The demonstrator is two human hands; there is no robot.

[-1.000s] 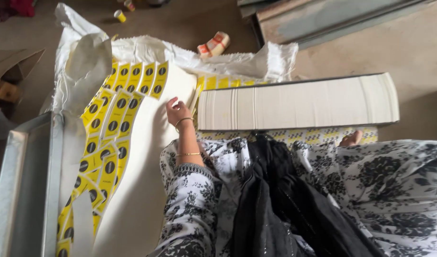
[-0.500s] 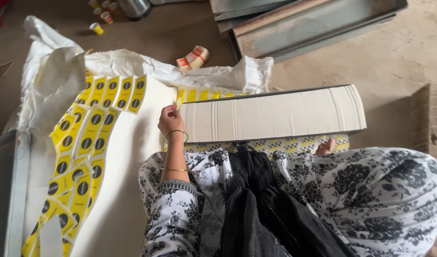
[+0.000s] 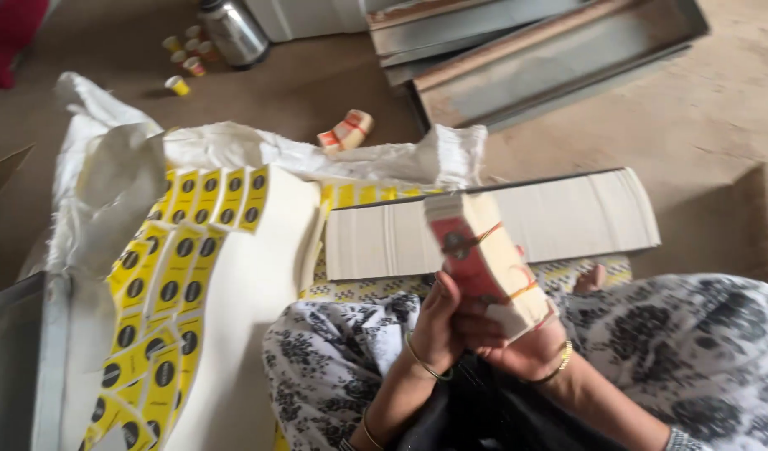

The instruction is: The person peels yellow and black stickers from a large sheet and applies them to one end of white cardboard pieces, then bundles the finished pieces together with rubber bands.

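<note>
A banded bundle of red-faced cards point(image 3: 484, 263), absent a second ago, is now held closed in both grips, left hand point(image 3: 438, 326) and right hand point(image 3: 518, 347), above the white card stack point(image 3: 568, 221).

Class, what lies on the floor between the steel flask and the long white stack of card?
In the head view: between flask and card stack lie bare floor, a small banded bundle, then crumpled white sacking.
</note>
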